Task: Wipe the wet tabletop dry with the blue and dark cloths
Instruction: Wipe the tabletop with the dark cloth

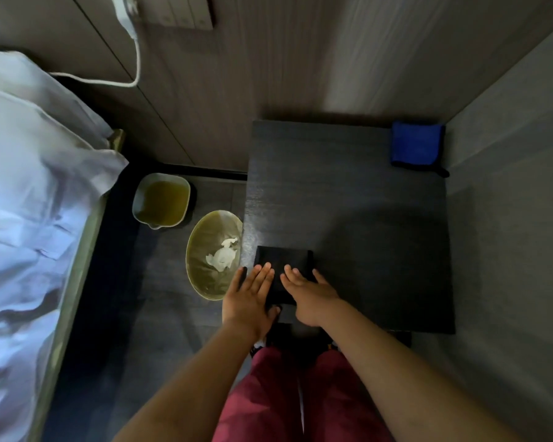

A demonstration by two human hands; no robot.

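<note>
A folded dark cloth (284, 260) lies flat near the front left corner of the black tabletop (348, 202). My left hand (249, 298) rests palm down on the cloth's left part, its outer side over the table's left edge. My right hand (310, 295) presses flat on the cloth's right part, fingers spread and pointing away from me. Neither hand curls around the cloth. A folded blue cloth (417, 143) sits in the far right corner of the table, against the wall.
Two lined waste bins stand on the floor left of the table: an oval bin (205, 269) holding crumpled paper and a squarish bin (162, 202) behind it. A bed with white bedding (29, 202) fills the left. Walls close the table's back and right sides.
</note>
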